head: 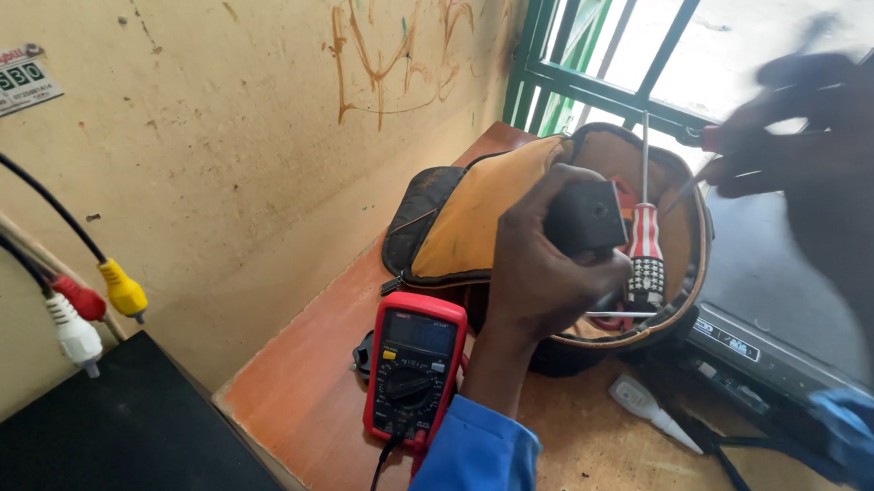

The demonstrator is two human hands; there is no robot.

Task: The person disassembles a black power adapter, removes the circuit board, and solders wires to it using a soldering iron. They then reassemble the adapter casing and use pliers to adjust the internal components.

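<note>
Left hand [545, 271], centre of the frame: fingers clamped around a small black box-shaped plastic block [586, 215], held over the mouth of an open black tool bag with orange lining [474, 213]. The bag rests on the worn orange-brown wooden table [300, 378] at mid-frame.

Right hand [831, 137], upper right of the frame, blurred: fingers pinched together on a thin dark tool, too blurred to identify.

A screwdriver with a red, white and black handle [645, 251] stands upright inside the bag, just right of the block. A red-cased digital multimeter [414, 366] lies at lower centre, beside the left wrist. A black flat electronic unit [783, 303] sits at right. Red, white and yellow plugs [90, 307] hang at the left edge.
</note>
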